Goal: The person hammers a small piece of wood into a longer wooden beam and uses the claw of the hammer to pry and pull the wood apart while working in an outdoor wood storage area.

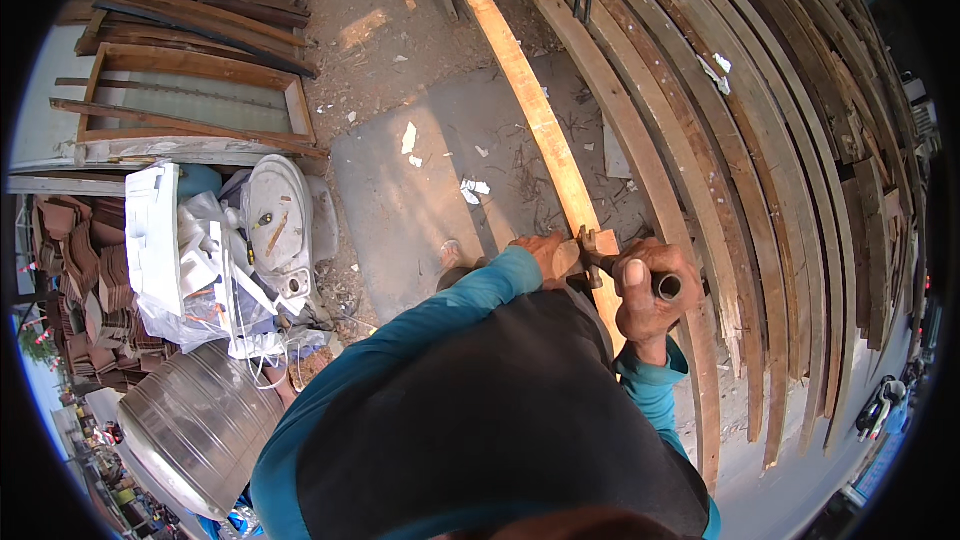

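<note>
The right hand (655, 290) grips a brown metal hammer (598, 259), a yellow wooden plank (543, 127) beneath it, likely hammering, needing aim; the left hand's (540, 252) hold is unclear.

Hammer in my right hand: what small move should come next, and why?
Probably ease your left hand slightly away from the hammer before moving it: your right hand is closed around the handle, the head is over the pale plank, and your left hand is close beside it.

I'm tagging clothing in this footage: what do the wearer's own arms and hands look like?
The left hand and right hand wear no gloves. The left sleeve is long and teal; the right sleeve matches, with a loose cuff.
</note>
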Available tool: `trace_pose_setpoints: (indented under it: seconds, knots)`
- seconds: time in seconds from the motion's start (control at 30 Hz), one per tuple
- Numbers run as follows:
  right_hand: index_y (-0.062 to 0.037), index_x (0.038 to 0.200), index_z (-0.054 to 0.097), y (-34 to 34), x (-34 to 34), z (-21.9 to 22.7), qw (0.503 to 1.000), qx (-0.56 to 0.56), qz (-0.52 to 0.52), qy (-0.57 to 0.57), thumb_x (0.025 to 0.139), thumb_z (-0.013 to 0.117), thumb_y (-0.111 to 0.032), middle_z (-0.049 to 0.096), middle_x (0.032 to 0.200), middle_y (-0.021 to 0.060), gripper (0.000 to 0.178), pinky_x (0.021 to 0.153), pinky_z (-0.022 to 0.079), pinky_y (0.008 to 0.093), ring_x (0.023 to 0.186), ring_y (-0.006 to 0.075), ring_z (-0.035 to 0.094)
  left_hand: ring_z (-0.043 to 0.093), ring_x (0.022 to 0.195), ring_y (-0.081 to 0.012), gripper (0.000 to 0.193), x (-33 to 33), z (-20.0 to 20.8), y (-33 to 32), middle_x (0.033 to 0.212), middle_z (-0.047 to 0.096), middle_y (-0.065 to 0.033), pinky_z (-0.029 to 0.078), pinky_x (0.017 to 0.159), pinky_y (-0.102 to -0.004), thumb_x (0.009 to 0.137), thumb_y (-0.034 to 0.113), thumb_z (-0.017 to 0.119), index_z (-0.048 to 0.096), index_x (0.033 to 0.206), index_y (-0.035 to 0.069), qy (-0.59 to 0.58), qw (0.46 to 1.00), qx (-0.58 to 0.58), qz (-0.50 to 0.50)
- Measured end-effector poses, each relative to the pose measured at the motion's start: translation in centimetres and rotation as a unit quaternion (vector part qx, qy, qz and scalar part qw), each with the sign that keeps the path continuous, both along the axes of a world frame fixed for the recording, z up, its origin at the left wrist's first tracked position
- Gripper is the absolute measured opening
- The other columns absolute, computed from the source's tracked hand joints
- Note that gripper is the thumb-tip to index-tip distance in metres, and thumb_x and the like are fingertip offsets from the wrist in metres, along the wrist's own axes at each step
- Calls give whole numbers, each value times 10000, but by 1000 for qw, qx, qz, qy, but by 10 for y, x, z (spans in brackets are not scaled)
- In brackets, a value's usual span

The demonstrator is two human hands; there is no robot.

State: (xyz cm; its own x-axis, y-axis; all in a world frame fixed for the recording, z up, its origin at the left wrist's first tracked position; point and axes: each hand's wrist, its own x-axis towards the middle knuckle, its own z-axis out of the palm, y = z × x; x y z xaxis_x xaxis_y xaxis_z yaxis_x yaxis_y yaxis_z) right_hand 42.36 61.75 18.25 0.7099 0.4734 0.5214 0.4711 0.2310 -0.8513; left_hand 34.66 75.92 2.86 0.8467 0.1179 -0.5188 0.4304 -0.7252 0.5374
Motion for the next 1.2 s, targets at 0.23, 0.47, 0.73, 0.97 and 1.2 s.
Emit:
trace_pose_setpoints:
  seconds: [0.23,0.47,0.73,0.97,1.2]
  knots:
    - [-42,765,534,17,32,39,987,-60,17,148,966,613,-174,531,599,18,253,484,380,243,528,76,497,610,1164,-407,787,6,-3,5,1195,659,-231,483,1004,-472,713,431,813,494,1311,32,18,1000,-5,-24]
    - [13,815,626,0,-5,14,992,34,-52,108,919,670,-212,612,707,57,252,565,408,227,638,91,541,635,1102,-402,732,1,-28,-2,1156,678,-209,496,972,-470,708,401,806,519,1292,66,7,999,12,-29]
    - [-26,736,524,2,-4,20,986,105,-93,89,940,653,-194,521,549,70,294,459,412,278,481,104,463,611,1178,-399,806,15,-20,14,1220,660,-218,471,1035,-465,725,404,797,456,1367,57,26,998,17,-55]
    - [-49,721,521,45,2,34,988,-10,-141,69,958,637,-179,497,532,30,294,427,336,253,458,71,415,612,1149,-412,735,12,-28,13,1153,667,-258,485,1000,-462,734,427,770,507,1318,66,-4,993,13,-114]
    - [-16,715,470,-16,-12,26,981,90,-156,71,948,541,-205,418,507,73,309,407,332,314,382,126,322,610,1156,-420,711,25,-30,14,1200,656,-245,477,1013,-461,742,402,755,500,1304,48,-27,990,4,-136]
